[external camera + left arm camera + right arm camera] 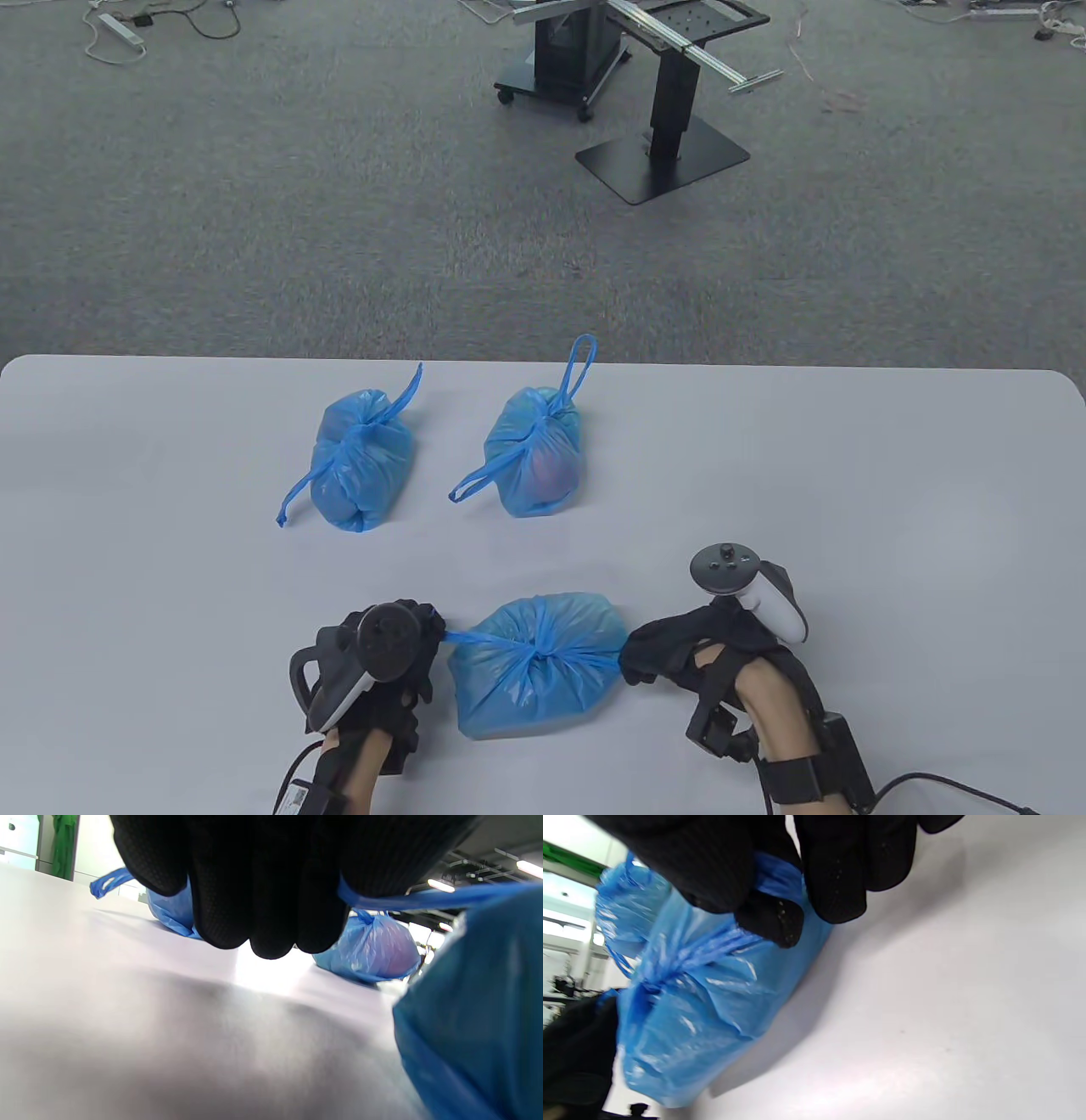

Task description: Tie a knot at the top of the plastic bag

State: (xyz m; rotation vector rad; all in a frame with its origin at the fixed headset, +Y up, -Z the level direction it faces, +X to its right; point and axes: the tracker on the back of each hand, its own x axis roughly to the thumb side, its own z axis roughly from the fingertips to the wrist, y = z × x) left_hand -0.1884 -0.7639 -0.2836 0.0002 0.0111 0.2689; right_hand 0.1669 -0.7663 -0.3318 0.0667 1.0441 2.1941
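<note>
A white label on the left forearm is too small to read. The left hand [386, 654] curls around one blue handle [428, 897]; the right hand [679, 649] pinches the other. The plastic bag [534, 662] lies between them, knot [533, 655] on top. The left fingertips are hidden.

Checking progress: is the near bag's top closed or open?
Closed: the near bag has its top cinched at a crossing, left hand and right hand gripping its handles.

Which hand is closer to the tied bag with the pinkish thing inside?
Right. The right hand lies below-right of that far bag; the left hand lies farther, below-left.
</note>
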